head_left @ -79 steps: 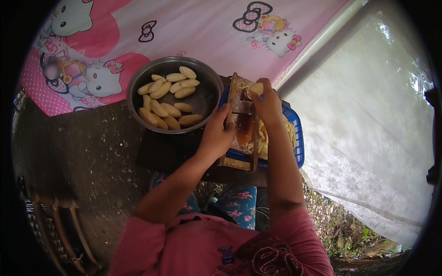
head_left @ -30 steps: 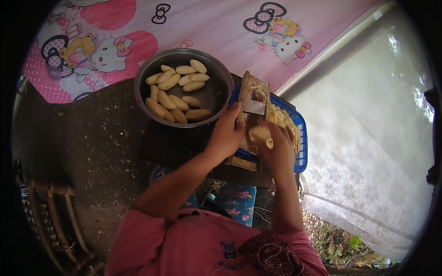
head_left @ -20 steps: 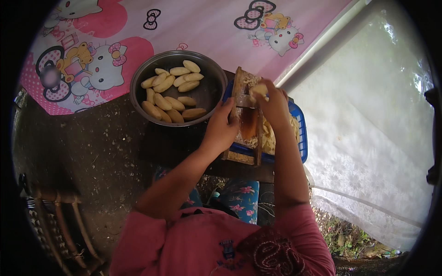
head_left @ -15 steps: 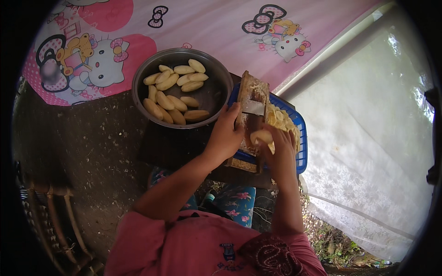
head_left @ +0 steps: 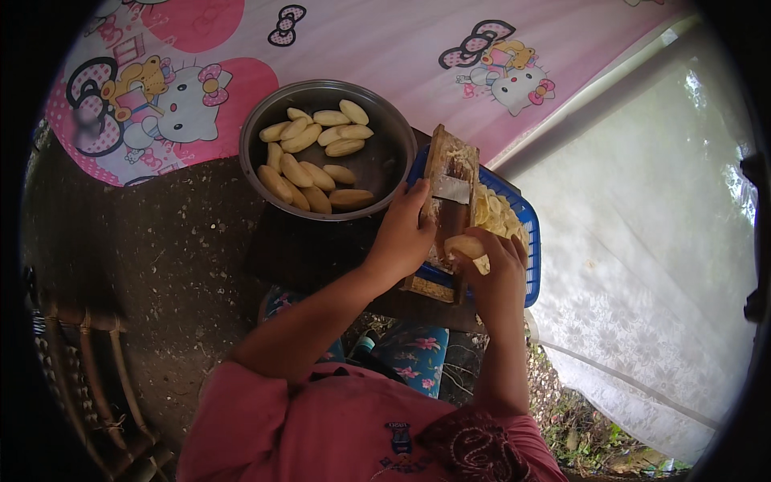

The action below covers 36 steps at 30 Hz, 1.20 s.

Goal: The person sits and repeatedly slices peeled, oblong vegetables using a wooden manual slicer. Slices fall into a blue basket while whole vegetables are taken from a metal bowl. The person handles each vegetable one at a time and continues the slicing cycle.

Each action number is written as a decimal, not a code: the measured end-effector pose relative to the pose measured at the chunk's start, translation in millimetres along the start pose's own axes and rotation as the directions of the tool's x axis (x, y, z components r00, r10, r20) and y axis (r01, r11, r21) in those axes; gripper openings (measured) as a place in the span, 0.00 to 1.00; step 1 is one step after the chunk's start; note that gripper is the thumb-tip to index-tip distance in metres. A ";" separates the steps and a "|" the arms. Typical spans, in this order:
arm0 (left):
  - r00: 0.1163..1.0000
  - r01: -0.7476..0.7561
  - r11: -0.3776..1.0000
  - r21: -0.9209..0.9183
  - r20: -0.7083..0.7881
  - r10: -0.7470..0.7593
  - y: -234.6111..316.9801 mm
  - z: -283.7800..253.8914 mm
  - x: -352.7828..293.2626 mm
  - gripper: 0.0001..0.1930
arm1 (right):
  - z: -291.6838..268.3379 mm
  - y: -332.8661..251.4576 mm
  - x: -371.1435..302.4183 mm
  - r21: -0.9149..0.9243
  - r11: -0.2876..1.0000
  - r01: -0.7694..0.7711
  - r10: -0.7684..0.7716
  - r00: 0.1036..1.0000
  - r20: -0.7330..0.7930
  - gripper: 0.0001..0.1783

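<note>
Our left forearm [head_left: 313,325] slants forward and rightward; our right forearm [head_left: 504,353] runs nearly straight ahead. Under the wooden slicer [head_left: 450,215] sits the blue basket [head_left: 533,249]. Our left hand [head_left: 404,234] clasps the slicer's left rail. Our right hand [head_left: 501,271], fingers curled, grasps a peeled banana [head_left: 463,245] over the slicer's near half, nearer us than the metal blade [head_left: 451,189].

Blue basket [head_left: 533,255], flower-patterned blue trousers [head_left: 419,355]
</note>
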<state>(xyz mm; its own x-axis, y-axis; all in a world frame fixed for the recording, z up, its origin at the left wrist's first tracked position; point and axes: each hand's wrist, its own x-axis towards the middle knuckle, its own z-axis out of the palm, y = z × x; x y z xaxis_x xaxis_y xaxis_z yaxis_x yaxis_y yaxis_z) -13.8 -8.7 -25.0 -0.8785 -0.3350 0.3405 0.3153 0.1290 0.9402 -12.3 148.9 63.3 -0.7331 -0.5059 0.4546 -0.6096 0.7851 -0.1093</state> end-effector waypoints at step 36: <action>0.998 0.029 1.000 -0.004 0.062 -0.029 0.2 -4.3 2.2 0.28 | 43.2 32.8 108.0 0.004 1.000 -0.002 0.002 0.994 -0.105 0.19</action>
<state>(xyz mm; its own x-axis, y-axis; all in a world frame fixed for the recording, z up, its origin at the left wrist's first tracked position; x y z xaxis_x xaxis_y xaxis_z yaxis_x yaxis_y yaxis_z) -14.1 -13.4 -23.9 -0.9078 -0.2799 0.3124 0.2911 0.1158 0.9497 -124.5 104.6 70.6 -0.6989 -0.4638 0.5444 -0.6092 0.7849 -0.1135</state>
